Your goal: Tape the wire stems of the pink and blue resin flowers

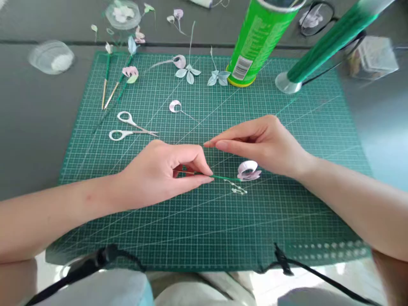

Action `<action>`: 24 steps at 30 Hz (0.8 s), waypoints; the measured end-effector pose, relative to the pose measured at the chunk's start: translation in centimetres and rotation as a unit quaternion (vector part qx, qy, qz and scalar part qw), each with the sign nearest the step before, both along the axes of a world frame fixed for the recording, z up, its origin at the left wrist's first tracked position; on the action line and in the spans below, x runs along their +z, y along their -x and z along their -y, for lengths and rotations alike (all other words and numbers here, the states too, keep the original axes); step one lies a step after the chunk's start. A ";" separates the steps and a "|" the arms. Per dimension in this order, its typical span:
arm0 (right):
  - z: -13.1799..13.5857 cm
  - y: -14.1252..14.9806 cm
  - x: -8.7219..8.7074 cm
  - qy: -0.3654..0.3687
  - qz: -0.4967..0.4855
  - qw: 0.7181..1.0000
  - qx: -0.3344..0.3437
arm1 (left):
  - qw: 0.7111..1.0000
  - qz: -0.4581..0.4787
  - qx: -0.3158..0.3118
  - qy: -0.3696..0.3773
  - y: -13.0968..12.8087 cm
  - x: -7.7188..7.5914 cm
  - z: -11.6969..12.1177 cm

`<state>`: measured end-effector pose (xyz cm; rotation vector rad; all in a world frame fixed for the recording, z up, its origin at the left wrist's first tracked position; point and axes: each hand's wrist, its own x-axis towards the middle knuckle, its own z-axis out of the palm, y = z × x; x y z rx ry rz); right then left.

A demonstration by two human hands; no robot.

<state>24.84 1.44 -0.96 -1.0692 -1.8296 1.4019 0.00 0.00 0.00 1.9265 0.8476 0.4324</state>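
Note:
My left hand [172,170] pinches a thin green-wrapped flower stem [225,177] between thumb and forefinger, just above the mat. At the stem's right end sits a pale lilac curled flower [247,171]. A sprig of tiny white buds [238,189] hangs beside the stem, below the flower. My right hand [259,142] hovers up and to the right of the left one, its thumb and fingers pressed close together. Whatever may be between those fingertips is too small to make out. White-handled scissors [129,132] lie open to the left, and a wired lilac petal loop [175,106] rests farther back.
All this lies on a green cutting mat [159,238]. Behind stand a green can [255,46] and a slanted green tube [328,46] on a white base. Finished stems [111,85], pale blue leaves [188,73] and a clear dish [52,57] are at the back left.

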 end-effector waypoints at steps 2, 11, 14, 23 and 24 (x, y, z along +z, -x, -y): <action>0.0 0.0 0.0 0.003 0.002 1.000 0.004 | 1.000 -0.002 -0.002 -0.005 -0.1 0.1 -0.1; -0.3 -0.4 -0.2 0.009 -0.005 1.000 0.005 | 0.999 0.017 0.042 -0.006 -0.2 0.4 0.2; -0.4 -0.6 -0.4 0.009 -0.011 1.000 -0.003 | 0.998 0.018 0.060 -0.003 -0.4 0.6 0.3; -0.7 -0.5 -0.1 0.039 -0.054 0.998 -0.002 | 0.977 0.075 0.136 0.147 -0.3 0.5 0.5; -0.7 -0.5 -0.2 0.053 -0.066 0.996 -0.007 | 0.974 0.079 0.143 0.160 -0.4 0.5 0.5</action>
